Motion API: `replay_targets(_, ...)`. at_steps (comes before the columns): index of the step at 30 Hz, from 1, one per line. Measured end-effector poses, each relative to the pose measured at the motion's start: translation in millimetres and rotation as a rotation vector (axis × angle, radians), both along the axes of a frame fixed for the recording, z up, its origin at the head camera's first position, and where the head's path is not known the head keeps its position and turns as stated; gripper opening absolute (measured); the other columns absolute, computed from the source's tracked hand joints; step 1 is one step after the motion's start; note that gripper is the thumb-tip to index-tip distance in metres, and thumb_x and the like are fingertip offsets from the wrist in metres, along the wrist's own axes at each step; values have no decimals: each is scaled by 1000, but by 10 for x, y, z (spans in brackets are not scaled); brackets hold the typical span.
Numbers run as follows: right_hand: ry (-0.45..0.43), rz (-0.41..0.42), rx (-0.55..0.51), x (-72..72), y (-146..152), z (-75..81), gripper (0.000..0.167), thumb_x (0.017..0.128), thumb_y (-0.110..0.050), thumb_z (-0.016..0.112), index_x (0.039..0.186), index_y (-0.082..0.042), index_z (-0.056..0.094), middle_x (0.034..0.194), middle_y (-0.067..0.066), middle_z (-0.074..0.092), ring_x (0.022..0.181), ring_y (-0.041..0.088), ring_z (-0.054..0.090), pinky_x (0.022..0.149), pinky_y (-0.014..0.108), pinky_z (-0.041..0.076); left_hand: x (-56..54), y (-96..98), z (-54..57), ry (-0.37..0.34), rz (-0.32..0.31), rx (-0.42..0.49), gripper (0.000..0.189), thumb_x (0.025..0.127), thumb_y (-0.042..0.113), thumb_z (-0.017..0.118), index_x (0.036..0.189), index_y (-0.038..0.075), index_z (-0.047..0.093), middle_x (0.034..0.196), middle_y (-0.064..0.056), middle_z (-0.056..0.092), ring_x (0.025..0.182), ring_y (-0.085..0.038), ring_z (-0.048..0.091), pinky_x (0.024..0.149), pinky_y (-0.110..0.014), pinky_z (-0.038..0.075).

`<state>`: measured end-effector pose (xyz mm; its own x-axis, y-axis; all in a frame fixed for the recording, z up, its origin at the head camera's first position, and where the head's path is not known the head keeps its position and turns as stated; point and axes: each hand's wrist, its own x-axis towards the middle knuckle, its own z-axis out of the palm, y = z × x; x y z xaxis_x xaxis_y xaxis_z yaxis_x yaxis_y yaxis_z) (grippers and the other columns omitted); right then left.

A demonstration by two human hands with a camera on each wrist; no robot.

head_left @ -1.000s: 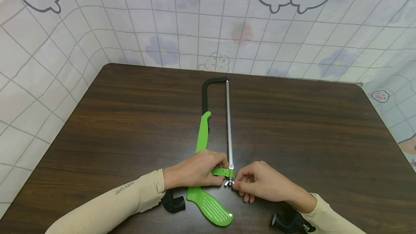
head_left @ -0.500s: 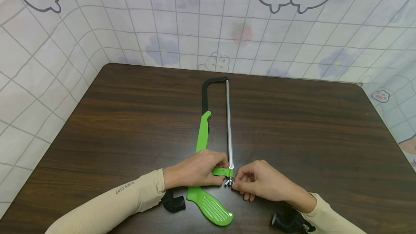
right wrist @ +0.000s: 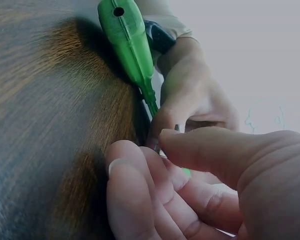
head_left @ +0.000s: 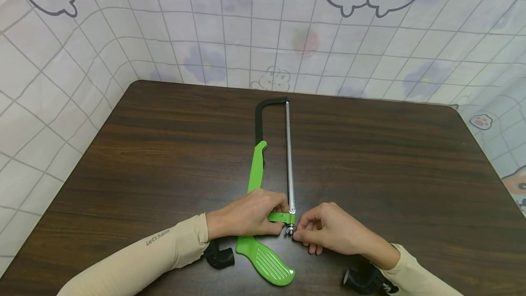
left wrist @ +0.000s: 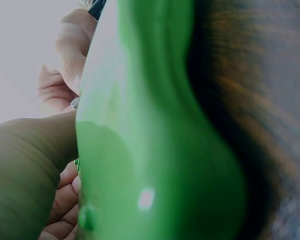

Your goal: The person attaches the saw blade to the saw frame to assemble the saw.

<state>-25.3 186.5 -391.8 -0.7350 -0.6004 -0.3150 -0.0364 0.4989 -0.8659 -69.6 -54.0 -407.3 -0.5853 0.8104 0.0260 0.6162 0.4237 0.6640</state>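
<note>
A hacksaw (head_left: 255,168) with a green handle and black front bow lies on the dark wood table, its bow toward the far edge. Its silver blade (head_left: 289,159) runs along the right side down to a green bracket (head_left: 281,217). Across the frame lies my left hand (head_left: 252,214), gripping it by the bracket, fingertips partly hidden. At the bracket's near end is a small metal wing nut (head_left: 289,230). My right hand (head_left: 328,229) has thumb and forefinger pinched at the nut's right wing. In the left wrist view the green handle (left wrist: 155,125) fills the middle.
Black wrist camera mounts (head_left: 219,257) sit under both forearms, close to the table. The table's (head_left: 390,159) far edge meets a wall covering with a grid and cartoon pattern (head_left: 230,22).
The wing nut's wings have turned slightly under the right fingertips. The left hand and hacksaw stay in place.
</note>
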Motion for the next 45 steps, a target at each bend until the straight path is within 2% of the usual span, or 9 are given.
replay_targets(6, 12, 7, 35, 2, -19, -5, 24, 98, -36, 70, 85, -18, 78, 67, 0, 73, 56, 12, 68, 55, 34, 59, 7, -1, 5, -12, 2, -5, 15, 87, 15, 75, 98, 14, 65, 81, 8, 57, 66, 3, 41, 59, -13, 35)
replay_targets(18, -12, -24, 58, 34, -48, 2, 32, 99, -41, 67, 79, -17, 76, 64, 0, 70, 53, 15, 66, 52, 36, 57, 4, 0, -10, -6, -2, 5, 15, 87, 14, 74, 98, 14, 65, 80, 8, 57, 65, 3, 41, 59, -12, 36)
replay_targets(30, 55, -87, 94, 73, -113, -13, 47, 97, -52, 67, 67, -16, 70, 57, -3, 65, 47, 15, 63, 45, 34, 53, 4, -4, 0, -11, -1, 9, 14, 87, 13, 73, 97, 15, 64, 80, 8, 58, 66, 2, 41, 61, -13, 36)
replay_targets(38, 79, -122, 125, 99, -148, 1, 44, 96, -51, 68, 68, -18, 71, 56, -4, 64, 47, 15, 62, 44, 34, 51, 4, -1, -2, -3, 1, 5, 14, 87, 13, 74, 96, 15, 64, 80, 9, 56, 66, 2, 41, 61, -13, 35)
replay_targets(45, 48, -108, 104, 90, -135, 4, 41, 96, -46, 70, 68, -16, 71, 58, -4, 65, 48, 15, 63, 45, 34, 53, 4, -2, -6, 2, -5, 5, 15, 87, 14, 74, 97, 14, 63, 80, 8, 56, 66, 2, 40, 61, -13, 35)
